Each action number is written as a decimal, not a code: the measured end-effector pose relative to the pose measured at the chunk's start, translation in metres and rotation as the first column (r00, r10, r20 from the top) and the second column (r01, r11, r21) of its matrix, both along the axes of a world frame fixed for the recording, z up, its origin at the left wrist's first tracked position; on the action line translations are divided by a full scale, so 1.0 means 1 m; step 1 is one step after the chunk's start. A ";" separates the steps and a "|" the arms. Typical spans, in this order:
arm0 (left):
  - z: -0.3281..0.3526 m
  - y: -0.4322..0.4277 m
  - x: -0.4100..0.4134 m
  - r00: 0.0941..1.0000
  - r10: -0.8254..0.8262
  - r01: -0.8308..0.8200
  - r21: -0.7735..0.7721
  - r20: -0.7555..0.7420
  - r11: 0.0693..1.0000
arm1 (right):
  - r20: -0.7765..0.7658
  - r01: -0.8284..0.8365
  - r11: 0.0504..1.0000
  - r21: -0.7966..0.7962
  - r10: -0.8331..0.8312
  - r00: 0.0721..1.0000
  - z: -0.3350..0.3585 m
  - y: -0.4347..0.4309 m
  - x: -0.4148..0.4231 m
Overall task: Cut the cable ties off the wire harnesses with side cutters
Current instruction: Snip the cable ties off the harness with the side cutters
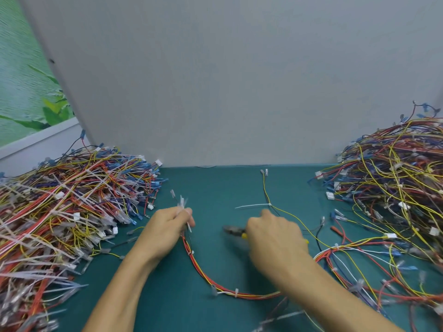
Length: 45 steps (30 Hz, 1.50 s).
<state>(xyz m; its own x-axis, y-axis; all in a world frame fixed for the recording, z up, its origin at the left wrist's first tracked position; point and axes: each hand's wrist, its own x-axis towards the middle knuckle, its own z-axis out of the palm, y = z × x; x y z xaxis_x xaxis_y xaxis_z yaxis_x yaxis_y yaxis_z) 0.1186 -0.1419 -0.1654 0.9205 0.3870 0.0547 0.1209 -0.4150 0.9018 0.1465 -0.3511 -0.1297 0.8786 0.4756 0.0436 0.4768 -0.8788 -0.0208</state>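
Observation:
A red, yellow and white wire harness (203, 274) curves across the green mat between my arms, with small white cable ties (236, 293) around it. My left hand (165, 232) grips one end of the harness, its clear terminals sticking up above my fingers. My right hand (275, 238) holds the side cutters (233, 230), whose dark jaws point left, a short way from the left hand; a yellow handle shows under my fingers. A yellow and black wire pair with a long white cable tie (253, 206) lies just beyond my right hand.
A large heap of harnesses with long white ties (62, 212) fills the left side. Another heap of harnesses (393, 178) rises on the right and spills toward my right arm. A grey wall (227, 92) stands behind the green mat (215, 185).

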 end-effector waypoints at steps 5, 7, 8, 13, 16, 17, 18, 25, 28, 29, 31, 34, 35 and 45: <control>0.020 -0.026 0.000 0.972 -0.008 0.123 -0.481 0.233 0.868 | 0.159 0.152 0.988 0.030 -0.155 0.975 -0.007 -0.026 0.055; 0.019 -0.039 -0.001 0.971 -0.047 0.176 -0.572 0.234 0.801 | 0.149 0.173 0.984 0.034 -0.176 0.973 -0.013 -0.031 0.074; 0.016 -0.045 -0.001 0.976 -0.076 0.187 -0.595 0.206 0.782 | 0.131 0.176 0.984 0.040 -0.179 0.975 -0.016 -0.032 0.081; 0.000 -0.059 0.003 0.981 -0.186 0.184 -0.584 0.056 0.791 | -0.009 0.157 0.956 0.247 -0.159 0.987 -0.030 -0.036 0.091; -0.002 -0.056 0.003 0.971 -0.240 0.233 -0.265 0.005 0.936 | -0.101 0.120 0.920 0.374 -0.089 0.991 -0.031 -0.036 0.082; -0.002 -0.055 0.001 0.964 -0.266 0.264 -0.058 -0.026 0.963 | -0.121 0.097 0.914 0.393 -0.053 0.991 -0.031 -0.036 0.079; -0.003 -0.055 0.001 0.956 -0.286 0.292 0.136 -0.061 0.947 | -0.138 0.071 0.907 0.415 -0.015 0.990 -0.029 -0.037 0.074; -0.011 -0.060 0.004 0.974 -0.200 0.216 0.674 -0.102 0.706 | -0.258 -0.015 0.776 0.631 0.229 0.939 -0.021 -0.058 0.042; -0.013 -0.059 0.004 0.992 -0.120 0.103 0.756 -0.033 0.647 | -0.338 0.015 0.700 0.714 0.325 0.883 -0.021 -0.064 0.034; -0.013 -0.058 0.004 0.991 -0.130 0.071 0.730 0.024 0.680 | -0.347 0.014 0.694 0.720 0.342 0.873 -0.021 -0.065 0.033; -0.011 -0.057 0.003 0.972 -0.177 0.037 0.646 0.153 0.763 | -0.360 0.013 0.687 0.727 0.364 0.859 -0.019 -0.067 0.032; -0.008 -0.057 0.003 0.941 -0.229 0.051 0.562 0.251 0.826 | -0.395 0.043 0.650 0.759 0.406 0.824 -0.014 -0.070 0.031; -0.007 -0.058 0.002 0.937 -0.217 0.048 0.513 0.275 0.857 | -0.411 0.060 0.635 0.771 0.422 0.808 -0.013 -0.072 0.030; -0.003 -0.078 -0.002 0.778 -0.574 0.293 0.662 0.255 0.690 | -0.529 0.137 0.604 0.785 0.539 0.655 -0.008 -0.074 0.024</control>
